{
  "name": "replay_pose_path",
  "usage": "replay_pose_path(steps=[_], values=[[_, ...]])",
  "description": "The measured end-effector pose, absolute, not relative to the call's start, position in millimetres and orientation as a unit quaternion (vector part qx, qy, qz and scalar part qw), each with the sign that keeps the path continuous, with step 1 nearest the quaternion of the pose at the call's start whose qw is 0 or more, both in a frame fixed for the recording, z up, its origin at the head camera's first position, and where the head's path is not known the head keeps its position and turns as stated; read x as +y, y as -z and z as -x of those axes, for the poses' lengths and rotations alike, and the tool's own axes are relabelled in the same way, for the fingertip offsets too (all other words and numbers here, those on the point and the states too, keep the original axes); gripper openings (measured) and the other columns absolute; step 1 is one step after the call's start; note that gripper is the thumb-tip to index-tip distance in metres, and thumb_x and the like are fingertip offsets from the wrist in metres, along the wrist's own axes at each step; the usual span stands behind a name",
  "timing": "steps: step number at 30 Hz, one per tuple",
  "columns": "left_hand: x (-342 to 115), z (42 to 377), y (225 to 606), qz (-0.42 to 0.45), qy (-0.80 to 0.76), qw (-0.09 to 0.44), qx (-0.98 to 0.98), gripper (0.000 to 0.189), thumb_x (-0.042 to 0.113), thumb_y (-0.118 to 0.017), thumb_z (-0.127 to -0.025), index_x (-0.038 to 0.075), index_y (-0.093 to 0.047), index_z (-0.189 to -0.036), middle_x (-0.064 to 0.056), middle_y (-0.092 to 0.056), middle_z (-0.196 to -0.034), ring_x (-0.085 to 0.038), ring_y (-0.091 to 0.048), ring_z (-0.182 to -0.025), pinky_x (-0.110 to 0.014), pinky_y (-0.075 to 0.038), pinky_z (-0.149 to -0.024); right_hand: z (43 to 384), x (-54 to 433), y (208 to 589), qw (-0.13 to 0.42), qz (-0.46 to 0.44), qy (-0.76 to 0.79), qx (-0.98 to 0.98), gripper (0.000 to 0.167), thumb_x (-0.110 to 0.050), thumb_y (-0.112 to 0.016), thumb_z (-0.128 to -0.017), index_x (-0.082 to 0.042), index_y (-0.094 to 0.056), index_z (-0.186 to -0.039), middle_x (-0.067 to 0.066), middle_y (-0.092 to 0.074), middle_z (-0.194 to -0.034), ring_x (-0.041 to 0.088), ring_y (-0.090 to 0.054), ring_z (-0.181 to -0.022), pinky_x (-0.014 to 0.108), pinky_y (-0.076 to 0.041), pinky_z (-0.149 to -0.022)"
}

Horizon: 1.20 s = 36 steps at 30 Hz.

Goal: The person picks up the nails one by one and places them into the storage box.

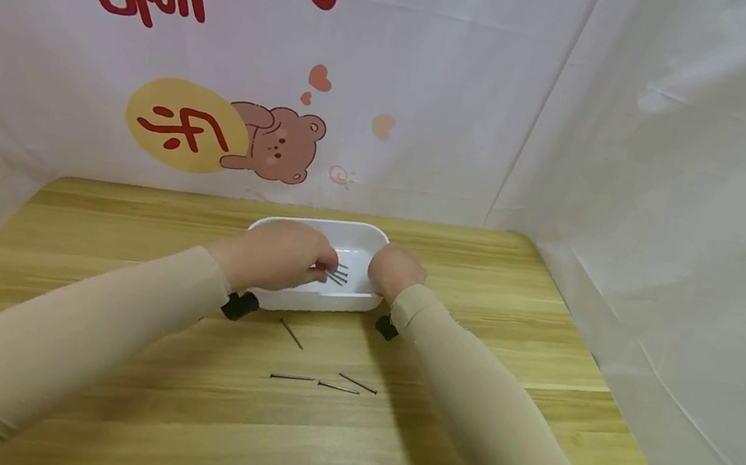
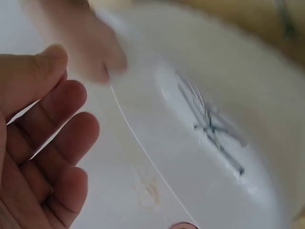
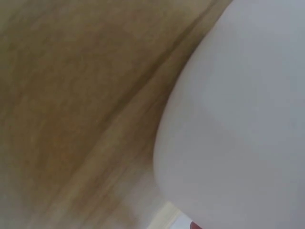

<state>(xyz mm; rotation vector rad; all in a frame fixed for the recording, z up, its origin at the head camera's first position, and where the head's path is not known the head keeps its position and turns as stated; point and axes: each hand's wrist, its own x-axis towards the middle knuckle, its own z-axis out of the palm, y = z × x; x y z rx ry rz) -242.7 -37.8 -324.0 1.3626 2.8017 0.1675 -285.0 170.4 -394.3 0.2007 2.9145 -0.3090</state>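
A white oblong tray (image 1: pixel 301 302) stands toward the back of the wooden table. Several metal nails (image 2: pixel 209 126) lie in a crossed heap on its floor. My left hand (image 1: pixel 286 256) hovers over the tray, fingers loosely bent, with nothing between thumb and fingers in the left wrist view. At the tray's right end my right hand (image 1: pixel 398 271) grips the rim; its fingers are partly hidden there. The right wrist view holds only the tray's smooth outer wall (image 3: pixel 233 124) and blurred wood.
In front of the tray lie several loose nails, one slanted nail (image 1: pixel 291 334) close to it and a flat nail (image 1: pixel 292 377) nearer me. Black wrist pieces (image 1: pixel 240 305) show below the sleeves. A white printed curtain (image 1: pixel 434 113) hangs behind the table (image 1: pixel 208 417).
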Motion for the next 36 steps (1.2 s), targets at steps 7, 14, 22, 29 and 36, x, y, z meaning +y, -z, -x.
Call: replay_pose_path(steps=[7, 14, 22, 29, 36], values=[[-53, 197, 344, -0.482, -0.012, -0.039, 0.875, 0.004, 0.02, -0.079, -0.093, 0.022, -0.075, -0.095, 0.008, -0.072, -0.089, -0.013, -0.067, -0.083, -0.033, -0.055, -0.075, 283, 170, 393, 0.11, -0.065, 0.101, 0.987, 0.026, -0.009, -0.049, -0.101, 0.0, -0.067, -0.118, 0.012, -0.072, -0.109, 0.025, -0.064, -0.09, 0.047, -0.059, -0.09], [-63, 182, 370, -0.453, 0.023, -0.016, 0.891, 0.014, 0.007, -0.075, -0.092, 0.02, -0.073, -0.089, 0.006, -0.071, -0.086, -0.013, -0.066, -0.078, -0.033, -0.055, -0.07, 283, 170, 394, 0.111, -0.062, 0.097, 0.987, 0.027, -0.01, -0.048, -0.103, 0.001, -0.066, -0.12, 0.013, -0.071, -0.107, 0.025, -0.063, -0.087, 0.045, -0.059, -0.086], [-62, 182, 390, -0.442, 0.044, -0.015, 0.896, 0.018, 0.005, -0.072, -0.094, 0.02, -0.071, -0.084, 0.003, -0.067, -0.08, -0.015, -0.063, -0.07, -0.034, -0.054, -0.063, 284, 171, 394, 0.11, -0.057, 0.097, 0.988, 0.025, -0.009, -0.05, -0.101, 0.001, -0.066, -0.118, 0.012, -0.07, -0.103, 0.024, -0.062, -0.084, 0.043, -0.059, -0.081], [-58, 183, 399, -0.44, 0.063, -0.043, 0.895, 0.022, 0.003, -0.072, -0.09, 0.019, -0.066, -0.077, 0.002, -0.064, -0.075, -0.016, -0.061, -0.067, -0.036, -0.054, -0.059, 284, 171, 395, 0.108, -0.053, 0.096, 0.988, 0.022, -0.007, -0.051, -0.1, 0.0, -0.067, -0.114, 0.012, -0.07, -0.101, 0.024, -0.061, -0.082, 0.041, -0.059, -0.077], [-55, 183, 404, -0.441, 0.077, -0.052, 0.893, 0.021, 0.008, -0.072, -0.092, 0.017, -0.062, -0.077, 0.0, -0.062, -0.075, -0.017, -0.06, -0.068, -0.037, -0.055, -0.059, 285, 171, 394, 0.109, -0.051, 0.094, 0.988, 0.021, -0.007, -0.051, -0.1, 0.0, -0.067, -0.112, 0.011, -0.07, -0.1, 0.023, -0.061, -0.081, 0.041, -0.058, -0.077]])
